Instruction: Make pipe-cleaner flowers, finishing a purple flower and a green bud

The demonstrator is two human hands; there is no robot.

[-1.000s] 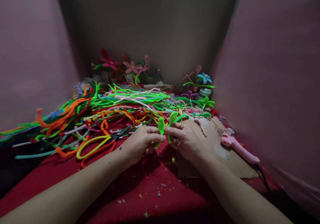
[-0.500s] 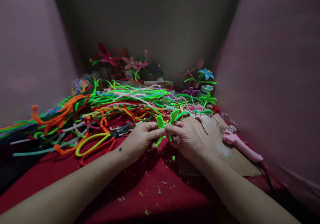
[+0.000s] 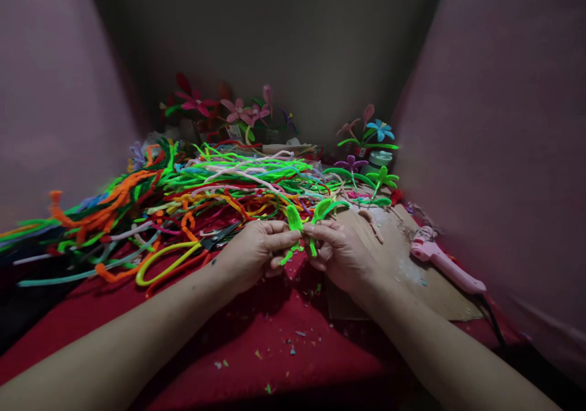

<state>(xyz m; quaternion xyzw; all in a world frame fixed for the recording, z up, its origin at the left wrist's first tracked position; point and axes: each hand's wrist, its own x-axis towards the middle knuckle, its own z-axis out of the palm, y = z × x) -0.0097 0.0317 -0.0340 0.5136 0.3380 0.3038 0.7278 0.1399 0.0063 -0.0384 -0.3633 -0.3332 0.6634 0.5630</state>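
Observation:
My left hand [image 3: 263,247] pinches a bright green pipe-cleaner petal [image 3: 293,218] between thumb and forefinger. Opposite it, my right hand [image 3: 336,249] pinches a second green pipe-cleaner petal [image 3: 321,210]; the fingertips of both hands nearly meet. Thin green tails hang below the fingers. Whether the two petals are joined between the fingertips I cannot tell. Left of my left hand lie scissors [image 3: 169,258] with one yellow and one orange-red handle, their dark blades partly hidden by the hand. Behind both hands spreads a heap of pipe cleaners [image 3: 242,176] in many colours.
A cardboard sheet [image 3: 361,283] lies on the red cloth [image 3: 256,344] at right, with a pink hot-tool handle [image 3: 448,267] and its cord on it. Finished pipe-cleaner flowers [image 3: 381,131] and a small jar [image 3: 379,160] stand behind. Coloured scraps dot the cloth. Pink panels flank both sides.
Both hands keep their pinch on the green pieces. The petals have tilted slightly, and the lower left tail points more to the left. The whole view has shifted a little.

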